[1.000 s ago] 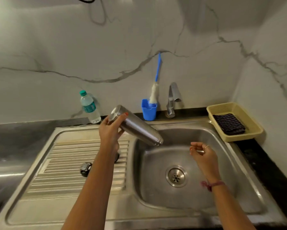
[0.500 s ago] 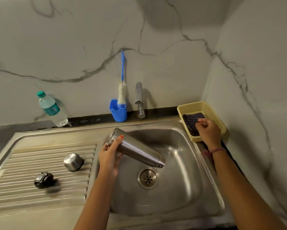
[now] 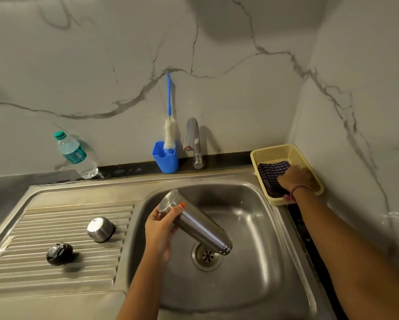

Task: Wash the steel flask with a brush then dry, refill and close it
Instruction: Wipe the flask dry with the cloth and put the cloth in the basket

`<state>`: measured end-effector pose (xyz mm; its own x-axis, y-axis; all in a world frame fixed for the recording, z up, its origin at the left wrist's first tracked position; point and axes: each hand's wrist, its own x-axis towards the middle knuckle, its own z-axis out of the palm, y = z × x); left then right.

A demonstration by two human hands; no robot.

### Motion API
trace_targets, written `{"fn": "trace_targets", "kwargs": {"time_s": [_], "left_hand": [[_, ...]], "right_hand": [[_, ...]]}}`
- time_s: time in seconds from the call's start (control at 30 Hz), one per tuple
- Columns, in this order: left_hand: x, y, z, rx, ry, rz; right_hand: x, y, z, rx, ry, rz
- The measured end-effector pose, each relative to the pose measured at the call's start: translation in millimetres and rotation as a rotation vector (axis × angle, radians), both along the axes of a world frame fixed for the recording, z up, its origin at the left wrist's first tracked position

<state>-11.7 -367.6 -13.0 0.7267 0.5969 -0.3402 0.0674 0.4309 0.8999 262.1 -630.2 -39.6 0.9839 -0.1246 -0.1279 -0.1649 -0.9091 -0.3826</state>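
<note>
Left hand fingers clamp flask base, mouth tilted down over drain, frame centre. Right hand fingers rest on cloth in basket, right; curl unclear.

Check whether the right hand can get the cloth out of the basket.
Probably yes: the right hand already rests on the cloth in the open-topped basket, with nothing over it.

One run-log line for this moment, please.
stage: drying prep | left hand: holds steel flask mouth-down over sink | right hand: on checked cloth in yellow basket
</note>
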Motion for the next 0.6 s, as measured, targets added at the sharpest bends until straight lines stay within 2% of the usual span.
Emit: {"fn": "trace_targets", "kwargs": {"time_s": [0.37,0.5,0.6], "left_hand": [[3,-5,-4,0.019,-0.011,0.058],[1,-4,-3,0.012,-0.041,0.057],[-2,-3,-2,0.019,-0.050,0.046]], "right_hand": [[11,-3,4,-0.136,-0.110,0.101],[9,1,14,-0.080,-0.082,0.104],[10,2,20,0.107,-0.067,0.045]]}}
